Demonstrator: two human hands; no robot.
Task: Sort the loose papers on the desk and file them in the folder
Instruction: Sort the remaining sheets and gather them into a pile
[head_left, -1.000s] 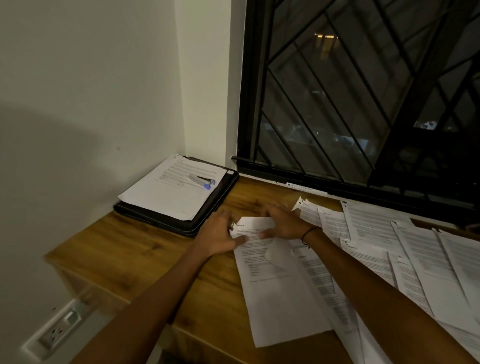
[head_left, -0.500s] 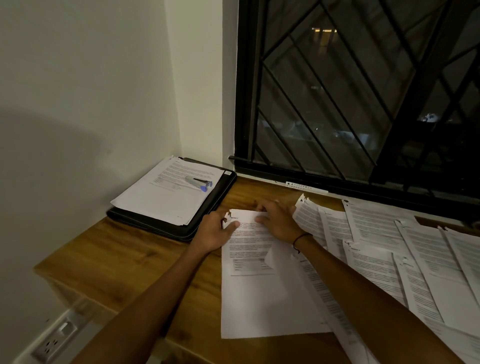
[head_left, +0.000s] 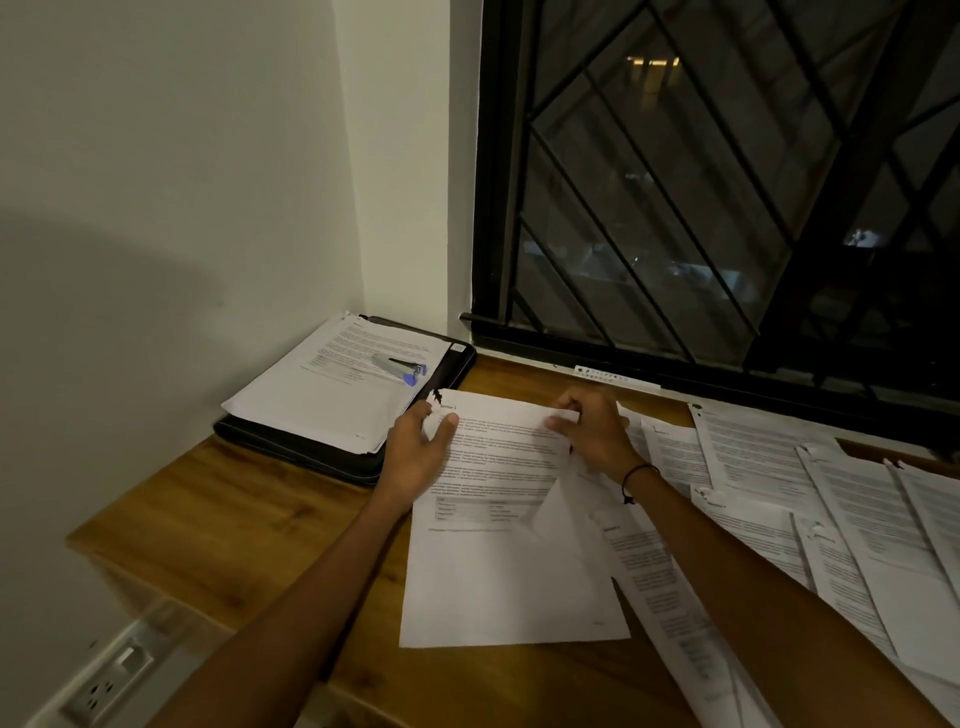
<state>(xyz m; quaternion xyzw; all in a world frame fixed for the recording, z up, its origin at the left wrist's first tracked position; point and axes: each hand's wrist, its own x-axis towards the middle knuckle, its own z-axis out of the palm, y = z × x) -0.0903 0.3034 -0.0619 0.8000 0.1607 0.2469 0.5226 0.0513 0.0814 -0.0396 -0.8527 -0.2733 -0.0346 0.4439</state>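
Observation:
A printed white sheet (head_left: 498, 577) lies in front of me on the wooden desk (head_left: 249, 514). My left hand (head_left: 415, 457) holds its top left corner with the thumb over the paper. My right hand (head_left: 592, 431) pinches the top right edge, fingers curled round it. A black folder (head_left: 311, 452) sits in the far left corner with a stack of filed papers (head_left: 322, 395) on it and a grey stapler with blue ends (head_left: 400, 368) on top. Several loose printed papers (head_left: 810, 499) spread overlapping across the right of the desk.
A white wall runs along the left, and a barred dark window (head_left: 701, 208) stands behind the desk. A wall socket (head_left: 109, 680) sits below the desk's left edge. A small strip of tablets or stickers (head_left: 602, 374) lies on the window sill.
The sheet has been drawn left and straightened, away from the loose pile. Both hands moved from lying on it to holding its top corners, and its top edge is lifted slightly.

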